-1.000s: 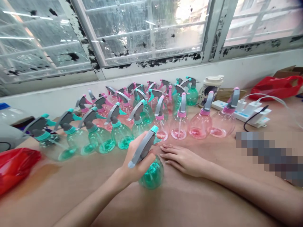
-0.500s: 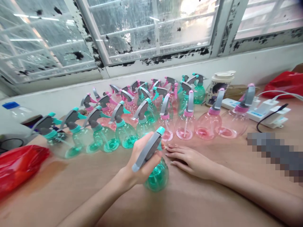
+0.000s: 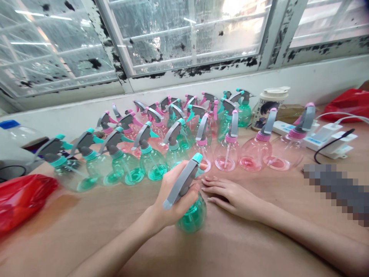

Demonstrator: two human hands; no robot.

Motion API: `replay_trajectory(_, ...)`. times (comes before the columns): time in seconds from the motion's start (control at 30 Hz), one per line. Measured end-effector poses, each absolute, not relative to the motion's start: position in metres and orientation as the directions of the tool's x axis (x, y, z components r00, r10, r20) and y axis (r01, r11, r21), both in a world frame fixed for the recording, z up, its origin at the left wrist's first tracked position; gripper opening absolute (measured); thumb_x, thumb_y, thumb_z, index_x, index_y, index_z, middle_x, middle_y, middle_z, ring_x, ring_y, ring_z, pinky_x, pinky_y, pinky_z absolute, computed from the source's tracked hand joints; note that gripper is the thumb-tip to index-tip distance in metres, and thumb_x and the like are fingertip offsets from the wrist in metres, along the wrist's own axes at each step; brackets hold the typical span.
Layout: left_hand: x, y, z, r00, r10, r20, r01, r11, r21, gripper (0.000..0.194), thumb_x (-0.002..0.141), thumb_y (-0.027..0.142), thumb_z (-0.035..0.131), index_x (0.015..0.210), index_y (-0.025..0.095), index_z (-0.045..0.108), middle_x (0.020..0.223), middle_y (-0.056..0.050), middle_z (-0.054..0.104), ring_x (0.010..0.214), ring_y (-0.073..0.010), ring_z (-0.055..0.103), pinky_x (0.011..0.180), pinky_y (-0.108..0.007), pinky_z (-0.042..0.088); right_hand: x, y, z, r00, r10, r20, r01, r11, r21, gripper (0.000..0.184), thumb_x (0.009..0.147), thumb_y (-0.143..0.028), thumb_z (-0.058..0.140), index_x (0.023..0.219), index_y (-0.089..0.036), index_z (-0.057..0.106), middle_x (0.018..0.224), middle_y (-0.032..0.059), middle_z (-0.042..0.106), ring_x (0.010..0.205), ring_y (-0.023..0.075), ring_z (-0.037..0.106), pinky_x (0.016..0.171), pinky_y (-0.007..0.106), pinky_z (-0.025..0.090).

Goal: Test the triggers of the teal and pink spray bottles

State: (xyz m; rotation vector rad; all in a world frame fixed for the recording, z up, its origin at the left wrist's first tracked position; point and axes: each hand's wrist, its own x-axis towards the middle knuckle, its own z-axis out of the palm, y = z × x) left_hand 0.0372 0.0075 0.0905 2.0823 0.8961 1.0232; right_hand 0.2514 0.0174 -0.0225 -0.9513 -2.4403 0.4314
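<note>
My left hand [image 3: 170, 196] is wrapped round the neck of a green spray bottle [image 3: 192, 217] with a grey trigger head and teal nozzle. The bottle stands upright on the wooden table, its neck hidden by my fingers. Beside it, my right hand [image 3: 230, 194] lies flat on the tabletop, palm down, fingers stretched out and holding nothing. Just beyond my hands runs a front row of spray bottles: several green ones, such as one [image 3: 154, 165] at the middle left, and several pink ones, such as one [image 3: 226, 156] to the right.
More pink and green bottles crowd behind, below the window [image 3: 187, 34]. To the right are a lidded paper cup [image 3: 268, 107], a white power strip [image 3: 314, 140] with cables and a red bag [image 3: 348, 104]. Another red plastic bag [image 3: 25, 200] and a blue-capped bottle [image 3: 17, 132] lie left.
The fingers of my left hand have shifted slightly at the trigger, one now showing further out beside the nozzle. The bottle and my right hand stay in place; the view has turned a little.
</note>
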Motion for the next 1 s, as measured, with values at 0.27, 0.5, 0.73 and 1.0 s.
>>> replay_trajectory(0.27,0.0359,0.0081,0.0886,0.451,0.79,0.415,0.296,-0.571,0.765,0.009,0.082,0.025,0.051,0.089,0.021,0.053,0.07,0.003,0.044,0.059,-0.0138,0.045,0.063,-0.029,0.047,0.2513,0.0172,-0.0215,-0.627,0.698,0.345,0.522,0.705,-0.48,0.034,0.098,-0.029,0.05,0.13,-0.021,0.061,0.141,0.0085,0.056,0.133,0.0234,0.049,0.112,0.043,0.041)
replay_trajectory(0.5,0.0348,0.0077,0.0912,0.459,0.796,0.395,0.31,-0.56,0.769,0.008,0.083,0.027,0.05,0.088,0.021,0.053,0.075,0.001,0.047,0.064,-0.0155,0.047,0.07,-0.033,0.05,0.2522,0.0176,-0.0221,-0.626,0.707,0.329,0.522,0.694,-0.497,0.035,0.098,-0.03,0.051,0.131,-0.023,0.06,0.141,0.0077,0.056,0.133,0.0238,0.049,0.111,0.044,0.042)
replay_trajectory(0.73,0.0322,0.0118,0.0897,0.456,0.8,0.39,0.341,-0.562,0.753,0.008,0.08,0.028,0.05,0.076,0.021,0.052,0.07,0.001,0.049,0.059,-0.0147,0.046,0.06,-0.03,0.043,0.2522,0.0176,-0.0196,-0.631,0.7,0.335,0.505,0.698,-0.507,0.035,0.098,-0.03,0.051,0.131,-0.024,0.06,0.142,0.0072,0.056,0.134,0.0232,0.049,0.112,0.043,0.041)
replay_trajectory(1.0,0.0349,0.0066,0.0894,0.446,0.815,0.371,0.331,-0.535,0.777,0.008,0.083,0.029,0.051,0.088,0.023,0.051,0.071,0.002,0.047,0.058,-0.0139,0.045,0.067,-0.031,0.049,0.2534,0.0178,-0.0231,-0.629,0.706,0.324,0.513,0.691,-0.509,0.036,0.098,-0.03,0.051,0.132,-0.024,0.059,0.142,0.0075,0.055,0.133,0.0244,0.049,0.111,0.045,0.041)
